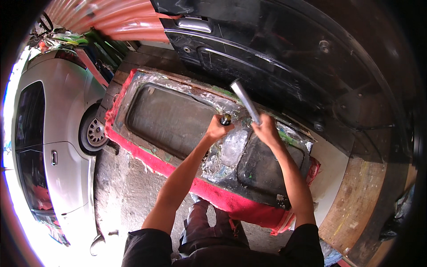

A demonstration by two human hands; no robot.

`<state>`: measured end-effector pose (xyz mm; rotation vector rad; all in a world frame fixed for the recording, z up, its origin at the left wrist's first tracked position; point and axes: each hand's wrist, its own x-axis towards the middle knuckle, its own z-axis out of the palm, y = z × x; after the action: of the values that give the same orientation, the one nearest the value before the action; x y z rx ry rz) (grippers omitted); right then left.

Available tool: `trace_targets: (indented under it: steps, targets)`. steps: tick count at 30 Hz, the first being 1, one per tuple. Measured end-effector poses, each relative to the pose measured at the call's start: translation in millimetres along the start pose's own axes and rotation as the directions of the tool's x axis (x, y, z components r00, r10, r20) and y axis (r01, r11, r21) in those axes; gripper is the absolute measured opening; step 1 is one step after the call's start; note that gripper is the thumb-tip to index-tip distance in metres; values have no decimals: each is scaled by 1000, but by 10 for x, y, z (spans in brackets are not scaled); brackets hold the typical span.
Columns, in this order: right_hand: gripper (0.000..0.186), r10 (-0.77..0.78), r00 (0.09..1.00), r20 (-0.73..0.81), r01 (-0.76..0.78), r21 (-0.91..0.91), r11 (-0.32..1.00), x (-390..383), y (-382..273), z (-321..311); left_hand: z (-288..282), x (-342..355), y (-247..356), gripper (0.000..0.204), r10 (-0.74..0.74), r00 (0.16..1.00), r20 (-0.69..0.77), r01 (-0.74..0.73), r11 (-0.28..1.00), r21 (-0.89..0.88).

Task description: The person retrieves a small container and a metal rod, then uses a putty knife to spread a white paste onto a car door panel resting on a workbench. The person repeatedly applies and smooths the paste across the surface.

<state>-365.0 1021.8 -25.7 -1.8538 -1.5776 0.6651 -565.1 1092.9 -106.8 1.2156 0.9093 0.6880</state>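
Note:
My left hand is closed around an upright dark tool with a round, shiny end, held over the middle of a worn metal panel. The tool's lower part is hidden by my fingers. To its right, my right hand grips the lower end of a silver metal bar, tilted up and to the left with its wider end raised above the panel's far edge. The dark panel has two recessed areas, with whitish, scraped patches between them. Beneath it lies a red cloth.
A large black vehicle panel stands along the far side. Wooden boards lie at the right. A silver car is parked at the left, beside the rough concrete floor. Red corrugated sheet rises at the back left.

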Motion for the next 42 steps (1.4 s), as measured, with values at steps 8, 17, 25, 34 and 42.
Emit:
trace_targets:
  steps: [8,17,25,34,42]
  targets:
    - [22,51,998,48,-49,-54,997,70,-6,-152,-45,-13,1,26,-27,1000,-5,27,999,24]
    - [29,-67,983,173,90,-127,988,-116,-8,124,-2,-21,74,23,-55,998,-35,53,997,-47]
    - [24,16,977,-213,3,86,996,61,-21,-56,-8,-15,13,21,55,998,27,-58,991,118]
    - [33,51,997,51,-43,-151,988,-235,9,-69,21,-70,75,18,31,999,20,-34,977,209]
    - [32,38,992,122,-14,-192,981,-321,64,45,54,-53,82,23,-18,1000,-20,21,988,154]
